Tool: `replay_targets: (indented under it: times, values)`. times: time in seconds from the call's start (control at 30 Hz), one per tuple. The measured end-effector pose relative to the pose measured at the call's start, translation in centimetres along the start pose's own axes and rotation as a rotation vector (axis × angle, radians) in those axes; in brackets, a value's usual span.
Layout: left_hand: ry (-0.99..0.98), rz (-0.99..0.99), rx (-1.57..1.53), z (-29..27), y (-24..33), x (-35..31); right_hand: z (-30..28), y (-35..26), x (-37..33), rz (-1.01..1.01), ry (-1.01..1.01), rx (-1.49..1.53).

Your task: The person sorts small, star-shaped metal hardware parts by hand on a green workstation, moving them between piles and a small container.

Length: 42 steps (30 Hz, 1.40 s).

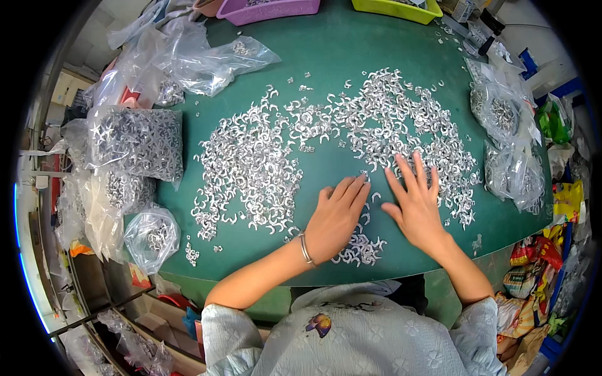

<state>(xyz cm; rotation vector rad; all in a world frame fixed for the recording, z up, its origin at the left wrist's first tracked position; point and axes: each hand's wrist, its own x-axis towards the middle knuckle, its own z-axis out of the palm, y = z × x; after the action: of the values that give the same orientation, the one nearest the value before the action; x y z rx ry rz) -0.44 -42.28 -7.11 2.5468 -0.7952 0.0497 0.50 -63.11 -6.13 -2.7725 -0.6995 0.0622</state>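
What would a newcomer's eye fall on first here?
Loose silver crescent-shaped pieces, heaped across the green tabletop, would likely come first. Next come the left hand, between the two biggest heaps, and the spread right hand, at the right heap's near edge; then the purple tray at the far edge.

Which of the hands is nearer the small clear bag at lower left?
Left. The left hand is right of the bag; the right hand is farther right, by the right-hand pile.

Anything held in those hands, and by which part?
The right hand is spread, visibly gripping nothing; whether the left hand holds anything cannot be told.
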Motion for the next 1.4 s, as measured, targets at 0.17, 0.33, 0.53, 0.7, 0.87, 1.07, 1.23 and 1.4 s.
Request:
replay_targets:
  times: [0.17, 0.33, 0.53, 0.7, 0.87, 1.07, 1.23, 1.4]
  values:
    - [-0.092, 0.043, -0.119, -0.3, 0.3, -1.7, -0.8, -0.5, -2.2, -0.038, -0.079, 0.09]
    - [-0.076, 0.073, -0.145, -0.1, -0.1, -0.4, 0.8, 1.2, 1.3, 0.042, 0.141, -0.011]
    - [-0.075, 0.08, -0.398, -0.1, -1.3, -2.0, -0.9, -0.1, -0.8, -0.015, 0.038, 0.069]
    - [-0.063, 0.102, -0.074, -0.4, -2.1, 1.5, 0.4, 0.7, 2.0, -0.021, 0.121, 0.027]
    - [-0.036, -0.042, 0.181, -1.9, -4.6, -0.1, -0.2, 0.6, -1.5, -0.097, -0.09, 0.134]
    - [-0.01, 0.117, -0.038, 0.4, -1.9, 2.6, 0.1, 0.0, 1.0, -0.027, 0.035, 0.02]
    - [-0.033, 0.137, -0.181, 1.0, -1.8, 2.1, -0.6, 0.4, -0.7, 0.0, 0.028, 0.091]
    - [-0.109, 0.156, -0.179, 0.1, -1.1, -0.1, 0.2, 0.8, 0.7, 0.002, 0.011, 0.018]
